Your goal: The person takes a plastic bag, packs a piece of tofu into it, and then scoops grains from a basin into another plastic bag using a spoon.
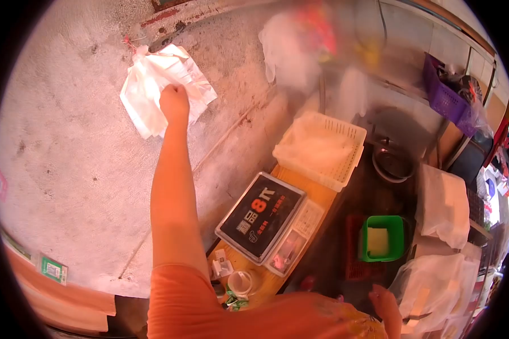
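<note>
1. The left hand [175, 103] is gripping a bunch of thin white plastic bags [141, 104], its fingers curling closed against them.
2. The bags are hanging by a red tie [131, 43] on the rough, pinkish-white wall [68, 118].
3. A flat rectangular case with a black lettered top [260, 217] is lying on the narrow orange-brown wooden table [320, 196] beside the wall.
4. A cream perforated plastic basket [314, 174] is standing near the case, toward the table's far end.
5. The right hand [383, 305] is hanging low beside some translucent plastic sheeting [435, 282]; whether it is holding anything, I cannot tell.
6. A square green plastic bin [396, 243] is sitting near that hand, by a dark-red plastic crate [354, 268].
</note>
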Tool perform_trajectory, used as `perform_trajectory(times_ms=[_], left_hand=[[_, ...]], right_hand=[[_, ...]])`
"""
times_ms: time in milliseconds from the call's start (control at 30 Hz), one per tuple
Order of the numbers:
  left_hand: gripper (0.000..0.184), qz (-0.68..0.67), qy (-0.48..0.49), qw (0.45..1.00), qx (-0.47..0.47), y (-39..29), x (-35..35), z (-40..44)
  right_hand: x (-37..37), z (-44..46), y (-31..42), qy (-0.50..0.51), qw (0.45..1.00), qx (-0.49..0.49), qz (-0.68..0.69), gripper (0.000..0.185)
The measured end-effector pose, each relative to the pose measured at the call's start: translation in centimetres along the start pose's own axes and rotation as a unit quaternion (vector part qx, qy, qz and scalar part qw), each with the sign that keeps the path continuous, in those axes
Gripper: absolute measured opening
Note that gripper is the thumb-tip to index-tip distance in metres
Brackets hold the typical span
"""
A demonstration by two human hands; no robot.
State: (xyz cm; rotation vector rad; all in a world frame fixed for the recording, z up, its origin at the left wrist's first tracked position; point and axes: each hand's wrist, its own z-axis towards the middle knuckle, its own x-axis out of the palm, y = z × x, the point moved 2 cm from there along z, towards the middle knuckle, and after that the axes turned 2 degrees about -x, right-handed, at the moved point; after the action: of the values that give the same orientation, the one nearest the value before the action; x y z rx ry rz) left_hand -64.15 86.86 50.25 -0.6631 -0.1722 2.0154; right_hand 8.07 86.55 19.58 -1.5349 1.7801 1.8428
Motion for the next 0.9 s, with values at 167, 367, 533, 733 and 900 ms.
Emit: perform_trajectory(times_ms=[167, 367, 533, 733, 900], left_hand=[[0.021, -0.434, 0.053, 0.886, -0.153, -1.7, -4.1, -1.4], [0.023, -0.513, 0.131, 0.82, -0.218, -2.3, -5.0, -1.9], [0.027, -0.462, 0.089, 0.865, -0.177, -2.0, -4.1, -2.5], [0.034, -0.495, 0.022, 0.861, -0.12, 0.5, -4.6, -3.0], [0.04, -0.393, 0.009, 0.917, -0.059, 0.4, -6.1, -3.7]], right_hand=[[-0.6, -1.0, -1.7, 0.023, 0.997, 0.078, 0.0, 0.033], [-1.9, -0.2, 0.0, 0.013, 0.993, 0.12, 0.02, 0.034], [-1.3, 1.4, 0.8, 0.022, 0.993, 0.083, 0.085, 0.035], [-1.0, 2.9, 3.6, 0.042, 0.996, 0.051, 0.063, 0.035], [-1.2, 3.8, 6.0, 0.052, 0.994, 0.04, 0.085, 0.035]])
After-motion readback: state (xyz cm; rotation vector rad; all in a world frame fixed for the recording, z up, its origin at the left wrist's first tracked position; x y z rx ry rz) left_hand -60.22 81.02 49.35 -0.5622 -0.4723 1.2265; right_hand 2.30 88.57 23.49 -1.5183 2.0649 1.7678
